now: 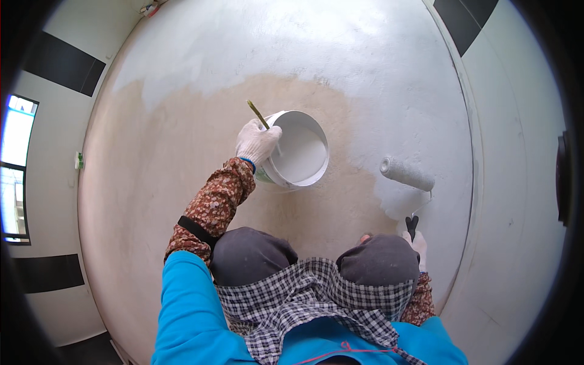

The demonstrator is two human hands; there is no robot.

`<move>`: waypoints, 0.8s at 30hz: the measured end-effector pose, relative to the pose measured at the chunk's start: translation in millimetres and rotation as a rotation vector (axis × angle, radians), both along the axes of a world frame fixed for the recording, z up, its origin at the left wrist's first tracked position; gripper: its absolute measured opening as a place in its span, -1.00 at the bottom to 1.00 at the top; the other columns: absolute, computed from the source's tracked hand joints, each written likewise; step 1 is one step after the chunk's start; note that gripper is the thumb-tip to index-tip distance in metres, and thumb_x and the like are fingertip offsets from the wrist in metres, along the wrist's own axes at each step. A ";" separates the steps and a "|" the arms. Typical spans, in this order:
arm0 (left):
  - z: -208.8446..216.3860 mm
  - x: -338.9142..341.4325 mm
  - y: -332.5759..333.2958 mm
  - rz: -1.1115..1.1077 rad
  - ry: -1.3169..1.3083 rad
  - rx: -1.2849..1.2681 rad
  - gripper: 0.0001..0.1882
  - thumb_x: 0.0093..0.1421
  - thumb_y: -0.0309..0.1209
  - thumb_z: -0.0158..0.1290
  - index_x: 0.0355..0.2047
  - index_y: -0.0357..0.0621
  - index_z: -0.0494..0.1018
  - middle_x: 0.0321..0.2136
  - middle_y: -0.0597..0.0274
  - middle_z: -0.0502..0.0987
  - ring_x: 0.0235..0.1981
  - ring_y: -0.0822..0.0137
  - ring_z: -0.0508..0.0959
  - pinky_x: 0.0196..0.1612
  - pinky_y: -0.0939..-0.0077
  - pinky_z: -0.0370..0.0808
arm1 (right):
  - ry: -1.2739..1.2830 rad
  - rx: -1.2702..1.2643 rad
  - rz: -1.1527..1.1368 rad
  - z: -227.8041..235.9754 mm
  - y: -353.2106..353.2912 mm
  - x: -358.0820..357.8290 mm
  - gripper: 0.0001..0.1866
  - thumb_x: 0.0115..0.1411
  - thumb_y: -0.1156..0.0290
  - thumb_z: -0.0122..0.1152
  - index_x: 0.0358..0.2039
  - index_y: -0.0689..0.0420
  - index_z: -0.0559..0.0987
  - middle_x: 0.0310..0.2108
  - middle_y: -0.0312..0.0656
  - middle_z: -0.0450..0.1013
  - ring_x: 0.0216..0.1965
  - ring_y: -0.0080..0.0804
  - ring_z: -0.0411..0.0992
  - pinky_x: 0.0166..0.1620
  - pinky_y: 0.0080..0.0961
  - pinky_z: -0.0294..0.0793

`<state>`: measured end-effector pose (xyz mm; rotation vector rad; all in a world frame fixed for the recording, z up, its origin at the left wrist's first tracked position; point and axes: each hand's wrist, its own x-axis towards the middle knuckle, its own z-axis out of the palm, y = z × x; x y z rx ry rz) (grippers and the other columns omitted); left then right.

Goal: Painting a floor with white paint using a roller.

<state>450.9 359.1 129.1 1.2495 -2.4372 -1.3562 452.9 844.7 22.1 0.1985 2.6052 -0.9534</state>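
Observation:
My left hand [258,141], in a white knit glove, is closed at the left rim of a white bucket [321,129]. A thin yellow-green stick [255,112] pokes up out of that fist; its lower part is hidden by the glove. White paint [300,152] fills much of the bucket. Low on the right, my gloved right hand [418,247] grips the black handle of a paint roller [406,173], partly hidden beside my knee. The roller's sleeve, coated whitish, rests on the wet-looking painted floor, to the right of the bucket.
White coating covers the floor [292,36] at the far side and right; a bare beige patch surrounds the bucket and spreads left. Walls rise at the left [61,128] and right [517,201]. A window [14,170] is at far left. My knees [252,255] are bent close in front.

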 end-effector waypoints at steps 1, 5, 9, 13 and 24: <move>1.4 -0.6 0.1 0.000 0.004 -0.009 -0.58 -0.01 -0.18 0.11 -0.23 -0.25 0.54 -0.32 0.00 0.63 -0.23 0.17 0.63 -0.10 0.35 0.52 | -0.005 -0.033 -0.006 -0.1 -1.0 -0.8 -0.62 0.19 0.14 0.15 -0.26 0.27 0.50 -0.43 0.11 0.50 -0.36 0.03 0.51 -0.28 -0.19 0.45; 5.9 1.2 0.2 -0.001 -0.049 -0.027 -0.58 -0.01 -0.18 0.11 -0.21 -0.23 0.55 -0.31 0.01 0.63 -0.23 0.16 0.63 -0.10 0.35 0.52 | -0.051 0.033 -0.005 0.4 4.0 0.1 -0.58 0.18 0.11 0.15 -0.25 0.28 0.51 -0.41 0.13 0.51 -0.33 0.06 0.51 -0.26 -0.17 0.46; 4.1 1.4 -1.0 -0.032 -0.034 -0.007 -0.58 0.00 -0.19 0.11 -0.18 -0.21 0.55 -0.30 0.03 0.63 -0.23 0.17 0.63 -0.08 0.35 0.51 | -0.032 0.058 0.000 -3.6 7.4 -2.2 -0.59 0.18 0.12 0.15 -0.27 0.28 0.51 -0.41 0.14 0.51 -0.34 0.08 0.51 -0.25 -0.17 0.46; -3.5 0.9 -1.7 0.016 0.011 0.030 -0.57 0.00 -0.19 0.11 -0.19 -0.23 0.55 -0.30 0.03 0.63 -0.23 0.18 0.63 -0.08 0.35 0.51 | -0.003 0.077 0.028 -4.7 1.4 -3.8 -0.61 0.18 0.13 0.16 -0.29 0.29 0.51 -0.44 0.13 0.50 -0.36 0.04 0.51 -0.27 -0.17 0.46; -1.9 -1.8 -3.3 -0.009 -0.035 -0.019 -0.53 -0.01 -0.16 0.12 -0.20 -0.28 0.53 -0.30 -0.04 0.62 -0.21 0.13 0.63 -0.07 0.33 0.51 | -0.014 0.101 0.030 10.4 -11.2 -0.4 -0.62 0.21 0.14 0.15 -0.28 0.28 0.50 -0.45 0.11 0.50 -0.34 0.03 0.52 -0.26 -0.16 0.45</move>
